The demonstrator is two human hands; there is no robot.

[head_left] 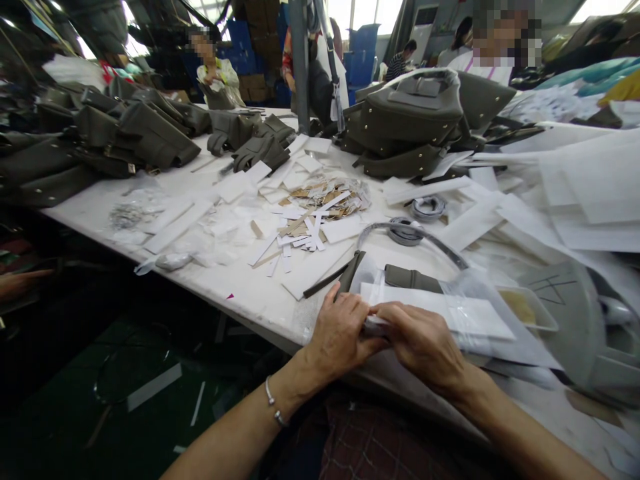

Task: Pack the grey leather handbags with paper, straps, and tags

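Observation:
At the table's near edge, both hands are closed and close together. My left hand [339,331] is wrapped round the lower end of a dark olive strap [351,272], which rises behind its fingers. My right hand [425,340] is curled against the left. A small greyish, plastic-looking piece [376,325] shows between them, mostly hidden by the fingers. Just beyond, a strap loop in clear wrapping [425,235] arches over the table. A folded olive piece [413,277] lies behind a white card strip [440,310] and clear film.
Olive bags are piled on the left [135,127] and at the back [405,120]. Paper strips [313,230] litter the white table [270,303]. Grey coils [427,208], a plastic tray [523,307] and white sheets [595,180] lie to the right. A post [301,67] stands behind; several people are farther back.

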